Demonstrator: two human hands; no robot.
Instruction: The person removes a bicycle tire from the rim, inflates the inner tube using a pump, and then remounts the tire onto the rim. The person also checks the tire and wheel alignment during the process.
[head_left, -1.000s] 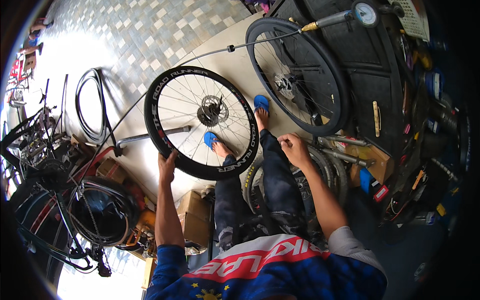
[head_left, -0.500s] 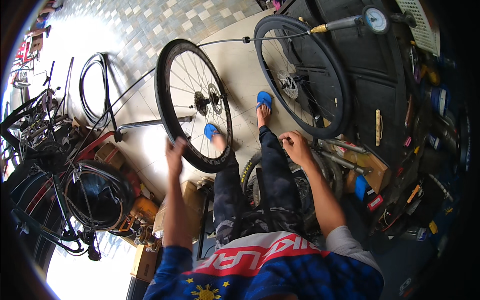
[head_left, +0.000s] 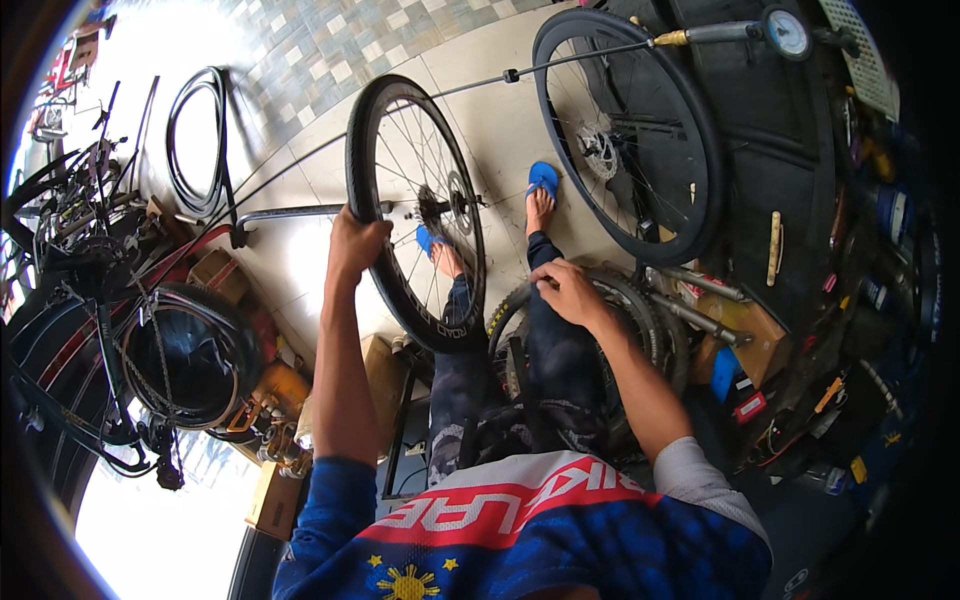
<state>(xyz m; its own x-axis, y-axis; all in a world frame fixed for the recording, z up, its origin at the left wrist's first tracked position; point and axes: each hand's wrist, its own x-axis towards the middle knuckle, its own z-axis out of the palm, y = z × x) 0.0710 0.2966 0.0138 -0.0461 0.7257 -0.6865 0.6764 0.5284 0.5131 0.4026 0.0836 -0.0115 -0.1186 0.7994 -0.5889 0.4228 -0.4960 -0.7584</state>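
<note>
My left hand (head_left: 357, 242) is closed round the near left edge of a bicycle rear wheel (head_left: 357, 140), with the thumb over the tyre. This wheel is tilted upright and carries a small cassette (head_left: 428, 207) and a disc rotor (head_left: 459, 204). Over my right leg, my right hand (head_left: 570, 292) has its fingers curled in; I cannot make out anything in them. A second wheel (head_left: 708, 180) with a disc rotor (head_left: 598, 150) stands to the right, apart from both hands.
A gauge (head_left: 787, 33) on a hose (head_left: 480, 84) spans the far side. Coiled black tubing (head_left: 172, 130) and bicycles (head_left: 105, 330) are at the left. More tyres (head_left: 640, 310) lie by my legs; a cardboard box (head_left: 755, 345) and tools sit right.
My left hand has gone from a blurred motion beside the tyre to a grip on it. My right hand has shifted slightly left and down. The whole view has shifted a little.
</note>
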